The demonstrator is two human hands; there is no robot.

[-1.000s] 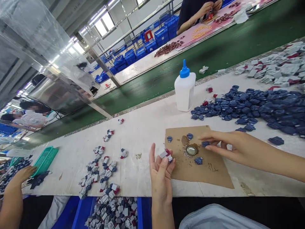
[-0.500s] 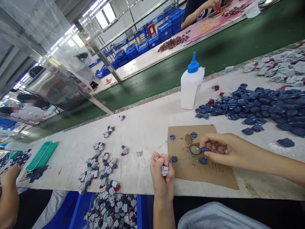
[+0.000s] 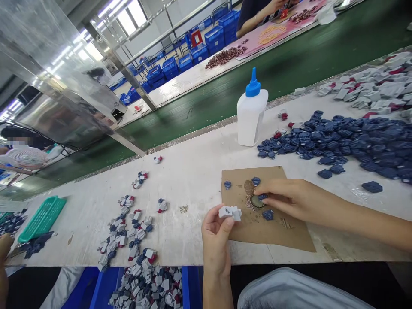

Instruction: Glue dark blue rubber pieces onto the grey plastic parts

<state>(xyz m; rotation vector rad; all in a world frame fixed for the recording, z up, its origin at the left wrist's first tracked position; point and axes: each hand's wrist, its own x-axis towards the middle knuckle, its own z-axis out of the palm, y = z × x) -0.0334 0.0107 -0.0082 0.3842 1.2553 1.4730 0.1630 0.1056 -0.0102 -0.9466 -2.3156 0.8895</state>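
Grey-white piece (image 3: pixel 230 212) pinched in left hand (image 3: pixel 215 240) grip, at near desk (image 3: pixel 193 176) edge, above blue bin (image 3: pixel 106 285) holding many joined-looking pieces. Right hand (image 3: pixel 286 198) grip narrow, holding small blue part (image 3: pixel 262 196) at glue puddle (image 3: pixel 256 201) on cardboard (image 3: pixel 267 231). Farther right, blue pile (image 3: pixel 347 141) and grey pile (image 3: pixel 376 90) lie loose, seemingly not yet joined. White bottle (image 3: pixel 251 113) behind: no label or writing readable.

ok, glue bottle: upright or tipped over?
Upright. The white bottle stands on its base on the table, blue nozzle pointing up, beside the pile of blue pieces.
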